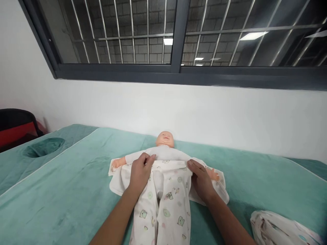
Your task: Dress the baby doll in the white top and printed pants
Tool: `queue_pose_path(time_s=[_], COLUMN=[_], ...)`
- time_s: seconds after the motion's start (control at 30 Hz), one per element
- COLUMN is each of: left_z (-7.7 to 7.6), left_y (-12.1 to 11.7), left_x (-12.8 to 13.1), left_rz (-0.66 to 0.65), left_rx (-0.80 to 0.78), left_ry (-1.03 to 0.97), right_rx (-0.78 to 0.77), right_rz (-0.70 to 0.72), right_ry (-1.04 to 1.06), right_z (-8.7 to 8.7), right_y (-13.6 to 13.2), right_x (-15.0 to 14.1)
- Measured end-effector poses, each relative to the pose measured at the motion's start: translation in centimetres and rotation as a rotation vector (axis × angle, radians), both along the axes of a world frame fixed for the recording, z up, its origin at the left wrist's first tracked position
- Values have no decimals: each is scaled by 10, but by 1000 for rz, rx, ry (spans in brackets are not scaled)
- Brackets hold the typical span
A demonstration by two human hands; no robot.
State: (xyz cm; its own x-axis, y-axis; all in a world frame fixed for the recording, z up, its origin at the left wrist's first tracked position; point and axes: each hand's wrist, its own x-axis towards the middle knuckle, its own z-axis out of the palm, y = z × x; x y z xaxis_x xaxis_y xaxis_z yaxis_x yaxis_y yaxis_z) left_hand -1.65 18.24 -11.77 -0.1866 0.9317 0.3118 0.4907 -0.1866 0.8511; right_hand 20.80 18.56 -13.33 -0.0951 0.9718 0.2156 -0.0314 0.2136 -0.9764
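A baby doll (165, 139) lies on its back on a teal padded table (76, 190), head toward the wall, arms spread. It wears a plain white top, and white printed trousers (166, 211) cover its legs. My left hand (140, 172) pinches the trouser waistband at the doll's right side. My right hand (201, 178) grips the waistband at the other side, fingers curled on the cloth. An open white garment (219, 190) lies spread under the doll.
A bundle of printed white cloth (278, 228) lies at the lower right of the table. The table has a face hole (44, 147) at the far left, beside a red and black bag (15, 127). A white wall and barred window (178, 34) stand behind.
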Motion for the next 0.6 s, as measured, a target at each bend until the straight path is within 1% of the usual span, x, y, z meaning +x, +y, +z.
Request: queue_pose_path(time_s=[0.07,0.1,0.17,0.23,0.27,0.3,0.33,0.37,0.4,0.43,0.5,0.53,0.57,0.6], left_z=[4,7,12,14,14,11,8,3,-2,-7,-15,-18,-20,-20], left_y=[0,-2,-8,-18,-23,-28,-32,-36,-39,-42,-50,-54,-60,-66], left_x=[-11,-19,-36,-52,-56,-59,-58,-55,-50,-44,-32,-28,-26,-26], left_rz=[-91,-171,-372,-546,-600,-623,-614,-574,-505,-423,-276,-237,-230,-255], left_rx=[-65,-110,-226,-332,-367,-387,-388,-366,-322,-267,-179,-166,-174,-191], left_ry=[-49,-47,-26,-27,-46,-75,-103,-124,-144,-172,-263,-313,-350,-364], right_rx=[2,21,53,44,28,10,-3,-5,3,15,33,27,12,-5], right_rz=[76,117,197,282,316,335,333,307,248,155,-65,-158,-222,-247], right_ry=[-179,-294,-475,-563,-595,-621,-638,-644,-634,-601,-470,-396,-339,-306], right_z=[3,6,14,22,25,25,24,20,15,8,-5,-10,-13,-15], right_y=[-1,-1,-4,-11,-15,-20,-26,-32,-38,-44,-55,-61,-67,-73], right_x=[4,6,11,15,15,15,13,10,6,2,-6,-10,-12,-12])
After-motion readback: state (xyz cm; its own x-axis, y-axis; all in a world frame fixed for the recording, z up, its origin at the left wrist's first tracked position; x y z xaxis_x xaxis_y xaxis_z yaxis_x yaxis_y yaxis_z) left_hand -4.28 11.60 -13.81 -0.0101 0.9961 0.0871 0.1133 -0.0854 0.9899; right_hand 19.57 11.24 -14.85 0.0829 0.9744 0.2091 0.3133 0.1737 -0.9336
